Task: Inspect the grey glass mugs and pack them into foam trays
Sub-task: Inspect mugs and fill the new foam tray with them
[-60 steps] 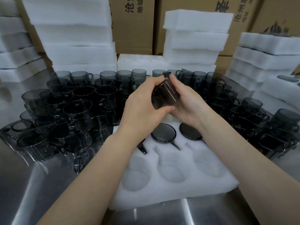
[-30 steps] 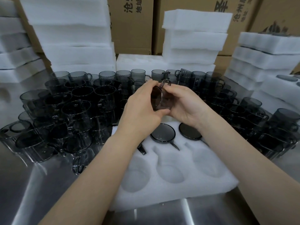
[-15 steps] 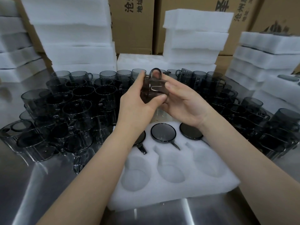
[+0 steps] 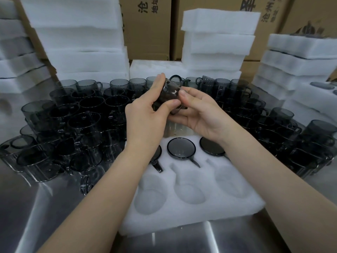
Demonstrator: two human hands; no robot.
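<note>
A grey glass mug (image 4: 170,94) is held on its side above the far edge of the white foam tray (image 4: 191,212), handle pointing up. My left hand (image 4: 147,114) grips its left side with thumb and fingers. My right hand (image 4: 198,114) cups it from below and the right, thumb on its rim. The tray's far row holds three mugs, with the middle mug (image 4: 181,148) fully in view. Its three near pockets hold nothing.
Several loose grey mugs crowd the steel table at the left (image 4: 73,125) and the right (image 4: 273,128). White foam stacks (image 4: 82,42) and cardboard boxes (image 4: 149,26) stand behind. More foam trays (image 4: 300,66) are piled at the right.
Both hands have turned the mug over between them: its handle swung up to the top, and the mug tilted further onto its side.
</note>
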